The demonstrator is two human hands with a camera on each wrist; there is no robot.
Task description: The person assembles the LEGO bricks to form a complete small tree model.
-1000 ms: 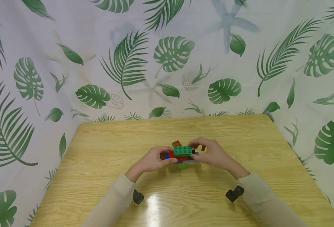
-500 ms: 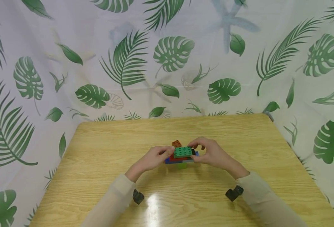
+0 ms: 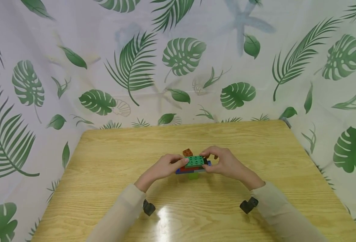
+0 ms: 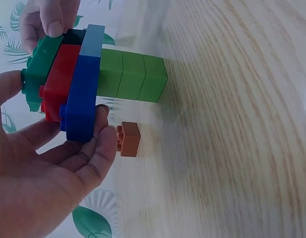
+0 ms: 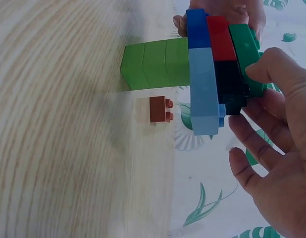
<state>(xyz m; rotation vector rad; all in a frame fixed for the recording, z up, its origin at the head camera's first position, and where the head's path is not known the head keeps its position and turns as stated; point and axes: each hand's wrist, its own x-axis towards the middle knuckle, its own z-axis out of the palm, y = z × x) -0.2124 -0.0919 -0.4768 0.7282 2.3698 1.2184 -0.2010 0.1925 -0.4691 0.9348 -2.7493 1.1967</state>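
Note:
A stack of toy building bricks stands mid-table. Its column of light green bricks [image 4: 133,75] bears a blue brick [image 4: 83,99] and a light blue brick [image 5: 202,91] side by side. Over these sit a red brick [image 4: 62,74] and a black brick [image 5: 228,82], topped by a dark green brick [image 3: 195,161]. My left hand [image 3: 163,167] grips the stack's left end, thumb on the dark green brick's studs, fingers curled beneath the blue brick. With thumb and fingers, my right hand [image 3: 224,162] pinches the dark green brick's right end.
A loose brown brick [image 5: 157,109] lies on the wooden table [image 3: 120,144] just behind the stack. Beyond the table's back edge hangs a leaf-patterned curtain [image 3: 147,111]. Small black cameras [image 3: 149,207] sit at both wrists.
My left thumb has moved from the front side of the stack up onto the top of the dark green brick. The right hand keeps its hold with little movement.

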